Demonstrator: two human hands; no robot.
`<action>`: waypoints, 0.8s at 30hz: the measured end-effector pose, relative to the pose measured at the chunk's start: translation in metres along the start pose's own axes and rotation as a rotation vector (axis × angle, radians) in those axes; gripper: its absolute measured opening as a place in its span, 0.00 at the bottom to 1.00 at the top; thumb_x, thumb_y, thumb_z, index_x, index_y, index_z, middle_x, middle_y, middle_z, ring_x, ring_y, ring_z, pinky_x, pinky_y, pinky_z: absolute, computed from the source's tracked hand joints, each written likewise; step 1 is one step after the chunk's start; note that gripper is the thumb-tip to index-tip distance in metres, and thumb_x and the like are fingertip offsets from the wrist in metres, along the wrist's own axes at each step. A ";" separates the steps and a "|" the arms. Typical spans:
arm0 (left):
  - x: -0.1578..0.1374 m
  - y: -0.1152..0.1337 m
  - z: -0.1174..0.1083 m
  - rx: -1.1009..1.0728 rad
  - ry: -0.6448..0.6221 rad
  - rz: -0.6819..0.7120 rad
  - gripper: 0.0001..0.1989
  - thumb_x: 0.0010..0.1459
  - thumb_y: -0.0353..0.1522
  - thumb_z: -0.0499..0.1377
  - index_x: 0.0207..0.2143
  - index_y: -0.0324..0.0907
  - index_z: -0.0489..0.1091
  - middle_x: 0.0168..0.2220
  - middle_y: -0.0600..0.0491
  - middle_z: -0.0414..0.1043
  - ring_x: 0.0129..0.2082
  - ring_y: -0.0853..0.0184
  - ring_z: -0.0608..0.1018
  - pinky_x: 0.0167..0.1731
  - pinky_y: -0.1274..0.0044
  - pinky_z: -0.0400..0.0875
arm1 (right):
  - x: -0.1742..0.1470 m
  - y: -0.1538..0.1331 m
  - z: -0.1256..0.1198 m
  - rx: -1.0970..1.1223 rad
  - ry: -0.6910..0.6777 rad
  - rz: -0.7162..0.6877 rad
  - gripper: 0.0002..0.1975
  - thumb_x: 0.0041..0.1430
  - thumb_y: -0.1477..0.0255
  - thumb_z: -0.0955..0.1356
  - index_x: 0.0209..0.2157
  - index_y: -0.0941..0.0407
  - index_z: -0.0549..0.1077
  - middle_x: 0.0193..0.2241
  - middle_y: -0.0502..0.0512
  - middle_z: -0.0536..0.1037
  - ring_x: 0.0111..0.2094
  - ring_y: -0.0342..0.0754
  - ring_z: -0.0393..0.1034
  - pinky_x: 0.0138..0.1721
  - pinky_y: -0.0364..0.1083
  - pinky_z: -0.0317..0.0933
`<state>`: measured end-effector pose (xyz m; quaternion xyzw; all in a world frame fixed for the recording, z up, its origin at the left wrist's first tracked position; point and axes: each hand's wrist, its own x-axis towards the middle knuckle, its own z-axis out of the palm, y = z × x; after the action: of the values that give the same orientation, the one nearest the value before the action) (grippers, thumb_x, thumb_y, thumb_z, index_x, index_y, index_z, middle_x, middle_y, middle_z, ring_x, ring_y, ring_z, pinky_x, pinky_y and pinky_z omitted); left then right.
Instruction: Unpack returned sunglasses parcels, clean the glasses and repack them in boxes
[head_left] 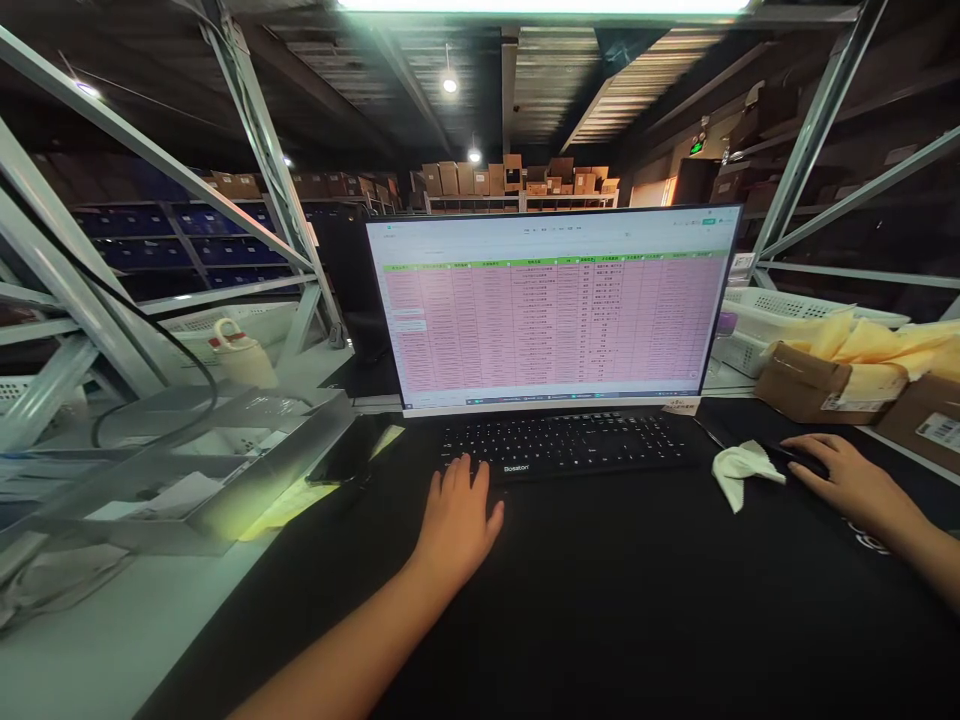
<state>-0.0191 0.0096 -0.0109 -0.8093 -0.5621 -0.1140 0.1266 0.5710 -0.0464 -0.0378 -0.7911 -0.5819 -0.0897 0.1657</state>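
My left hand [457, 520] lies with its fingers spread, the fingertips at the lower left edge of a black keyboard [570, 442]. Over on the right, my right hand [844, 478] is curved over a black computer mouse [806, 460], mostly covered by the palm and fingers. Behind the keyboard stands a monitor [555, 310] showing a spreadsheet with pink rows and a green header; its text is too small to read. A crumpled white tissue [746, 470] rests just left of the mouse.
A grey divided tray [247, 480] with papers stands at the left, near a cream bottle [244, 355]. Cardboard boxes [825, 385] with yellow packing and a white basket [810, 305] sit at the right. A black desk mat [600, 600] covers the tabletop. Metal posts frame the desk.
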 end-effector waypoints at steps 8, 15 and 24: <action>0.000 0.000 0.000 0.002 0.003 0.001 0.27 0.66 0.37 0.53 0.63 0.32 0.63 0.65 0.33 0.60 0.66 0.47 0.63 0.64 0.55 0.57 | 0.000 0.003 0.002 -0.001 -0.008 0.027 0.30 0.55 0.50 0.57 0.51 0.51 0.72 0.57 0.62 0.66 0.52 0.58 0.69 0.49 0.56 0.67; -0.004 0.004 -0.002 0.034 0.043 -0.022 0.27 0.65 0.37 0.55 0.62 0.31 0.64 0.65 0.32 0.60 0.63 0.46 0.66 0.60 0.57 0.63 | 0.004 0.015 0.008 -0.007 -0.010 -0.003 0.32 0.55 0.49 0.57 0.55 0.49 0.70 0.56 0.61 0.67 0.57 0.58 0.65 0.50 0.55 0.66; -0.003 0.007 -0.004 -0.072 0.041 -0.074 0.31 0.65 0.39 0.55 0.64 0.28 0.59 0.66 0.30 0.57 0.65 0.46 0.63 0.63 0.57 0.60 | 0.015 0.046 0.030 -0.019 0.034 -0.071 0.32 0.54 0.48 0.57 0.55 0.48 0.70 0.55 0.62 0.70 0.56 0.59 0.65 0.52 0.57 0.64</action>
<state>-0.0137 0.0037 -0.0090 -0.7894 -0.5846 -0.1555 0.1046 0.6180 -0.0347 -0.0678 -0.7699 -0.6058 -0.1145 0.1648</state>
